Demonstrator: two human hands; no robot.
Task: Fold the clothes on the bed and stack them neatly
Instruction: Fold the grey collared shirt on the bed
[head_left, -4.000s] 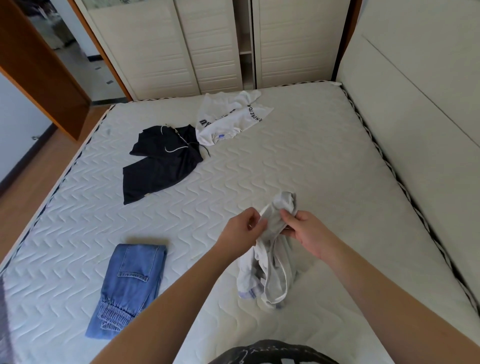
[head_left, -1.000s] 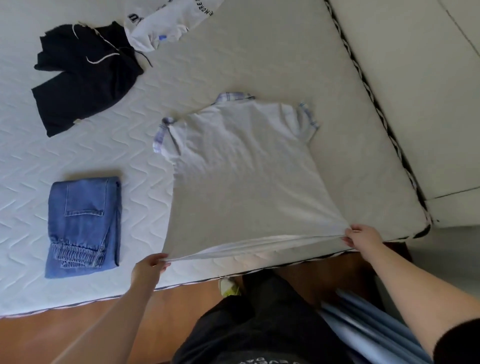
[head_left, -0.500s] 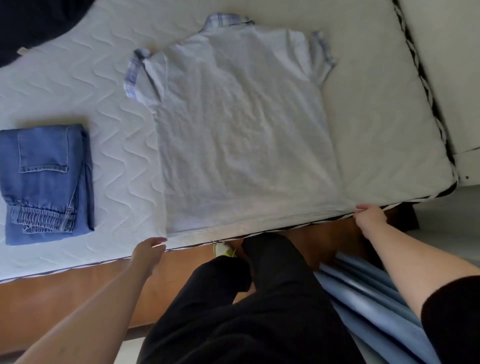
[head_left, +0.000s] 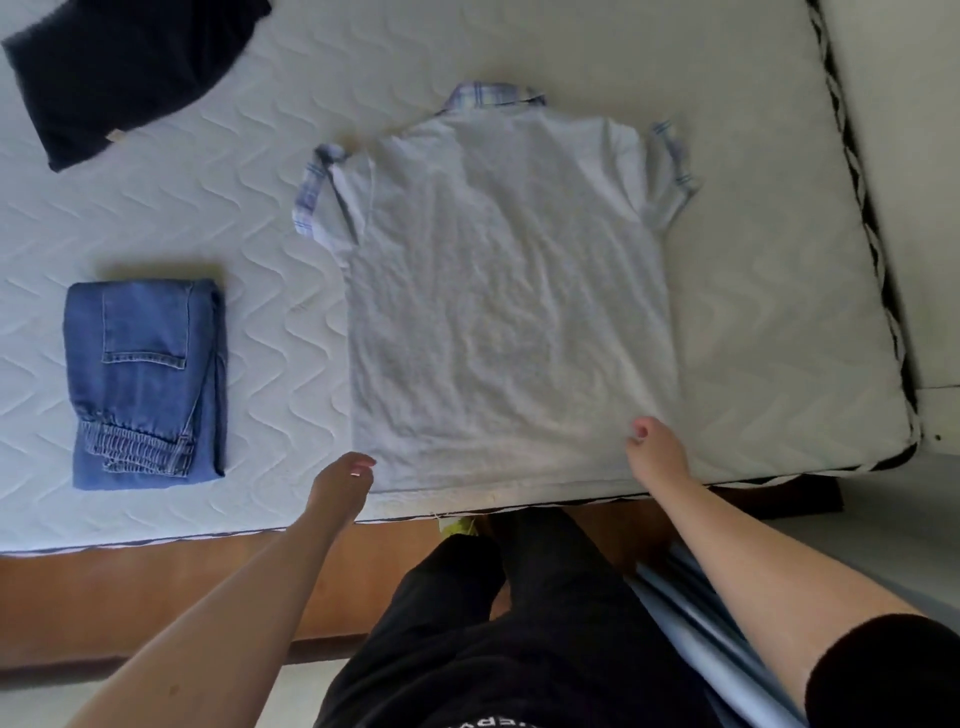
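Observation:
A light grey polo shirt (head_left: 509, 312) with plaid collar and sleeve cuffs lies spread flat, back up, on the white quilted mattress (head_left: 769, 322), its hem at the near edge. My left hand (head_left: 340, 480) touches the shirt's lower left corner with its fingertips. My right hand (head_left: 657, 452) rests on the lower right corner, fingers on the cloth. Folded blue jeans (head_left: 143, 382) lie to the left of the shirt. A black garment (head_left: 119, 67) lies unfolded at the far left.
The wooden bed frame (head_left: 156, 587) runs below the mattress edge, and my dark-trousered legs stand against it. Blue rods (head_left: 691, 623) lean by my right leg. A padded headboard (head_left: 904, 156) borders the bed on the right.
The shirt went from bunched in both hands to spread flat on the bed. In the last second its hem was pulled to the mattress edge, and my hands now lie on its corners.

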